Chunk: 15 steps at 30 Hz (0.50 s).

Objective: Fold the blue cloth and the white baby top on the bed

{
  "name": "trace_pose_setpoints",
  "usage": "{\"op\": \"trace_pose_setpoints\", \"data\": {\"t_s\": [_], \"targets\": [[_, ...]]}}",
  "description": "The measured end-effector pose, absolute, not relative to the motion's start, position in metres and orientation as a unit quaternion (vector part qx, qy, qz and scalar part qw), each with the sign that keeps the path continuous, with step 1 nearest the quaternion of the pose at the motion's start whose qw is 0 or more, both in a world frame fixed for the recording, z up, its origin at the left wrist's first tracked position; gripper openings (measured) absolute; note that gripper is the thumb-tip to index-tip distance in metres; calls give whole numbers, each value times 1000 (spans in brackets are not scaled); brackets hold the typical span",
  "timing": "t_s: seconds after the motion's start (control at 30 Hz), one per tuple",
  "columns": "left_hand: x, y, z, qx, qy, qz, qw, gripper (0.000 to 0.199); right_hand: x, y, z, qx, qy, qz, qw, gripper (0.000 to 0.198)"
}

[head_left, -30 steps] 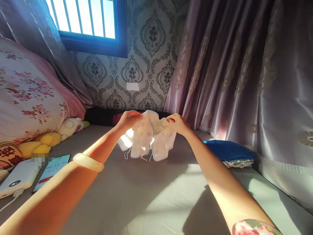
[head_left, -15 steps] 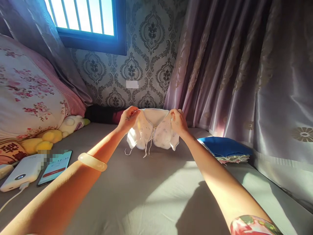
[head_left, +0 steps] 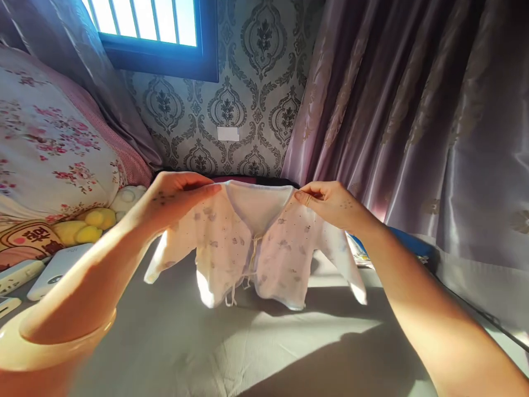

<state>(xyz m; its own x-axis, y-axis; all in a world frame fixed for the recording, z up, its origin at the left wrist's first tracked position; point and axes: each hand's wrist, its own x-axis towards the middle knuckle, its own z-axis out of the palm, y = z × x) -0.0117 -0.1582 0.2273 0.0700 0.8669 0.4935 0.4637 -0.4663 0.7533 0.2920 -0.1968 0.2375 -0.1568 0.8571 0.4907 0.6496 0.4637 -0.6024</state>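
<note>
A small white baby shirt (head_left: 285,242) with a faint print, a V-neck and tie strings at the front hangs between my hands. My left hand (head_left: 182,193) pinches it at the shoulder on the left of the neckline. At the opposite shoulder, my right hand (head_left: 326,199) has it between thumb and fingers. Both sleeves hang down at the sides, and the lower hem is just above or touching the grey sheet (head_left: 165,353); I cannot tell which.
Behind my right forearm lies a folded blue cloth pile (head_left: 407,242), partly hidden. On the left are a white power bank (head_left: 58,270), a power strip (head_left: 20,275), yellow plush toys (head_left: 88,226) and a floral pillow (head_left: 53,143). Curtains (head_left: 397,110) hang at the right.
The shirt has come closer to me and spread out wider, its sleeves now hanging open. My hands have moved nearer and farther apart. My left arm now covers the phone.
</note>
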Motion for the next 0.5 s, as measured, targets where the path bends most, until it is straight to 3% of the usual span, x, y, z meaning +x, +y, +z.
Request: {"op": "trace_pose_setpoints", "data": {"t_s": [0.13,0.23,0.33,0.5], "targets": [[-13,-133,218,706,518,407,260,49,295,-172,220,-516,-746,193,374,40],[1,-95,178,757,502,320,270,40,295,-137,176,-571,-763,136,271,37],[20,-60,121,793,492,295,204,28,292,-109,123,-653,-735,34,180,34],[43,-28,48,791,537,263,125,27,285,-94,62,-689,-707,0,162,28]]}}
